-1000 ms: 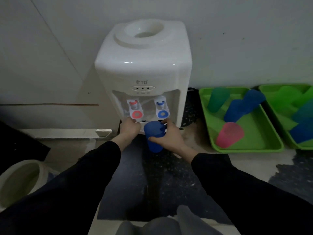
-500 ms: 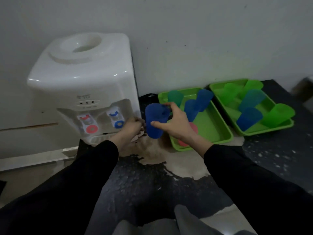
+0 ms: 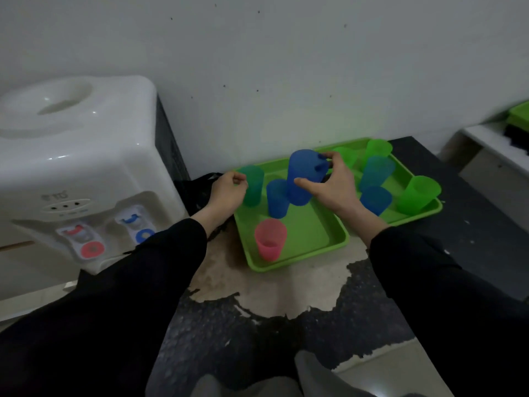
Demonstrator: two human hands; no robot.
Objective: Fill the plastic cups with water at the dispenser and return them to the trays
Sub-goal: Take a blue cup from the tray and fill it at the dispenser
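My right hand (image 3: pixel 335 184) grips a blue plastic cup (image 3: pixel 303 176) and holds it upright above the near green tray (image 3: pixel 315 242). On that tray stand a pink cup (image 3: pixel 270 239), a smaller blue cup (image 3: pixel 277 198) and a teal cup (image 3: pixel 253 184). My left hand (image 3: pixel 229 190) hovers with fingers curled at the tray's left edge, next to the teal cup, and holds nothing. The white water dispenser (image 3: pixel 77 156) stands at the left with a red tap (image 3: pixel 91 249) and a blue tap (image 3: pixel 144 234).
A second green tray (image 3: pixel 423 210) sits behind and to the right, with several green, teal and blue cups. The wall runs close behind both trays. The dark floor shows a worn pale patch (image 3: pixel 272 290) in front. A white ledge (image 3: pixel 492 144) is at far right.
My view has swung right from the dispenser to the trays. The right hand carried the blue cup away from the blue tap and over the near tray. The left hand left the dispenser and followed.
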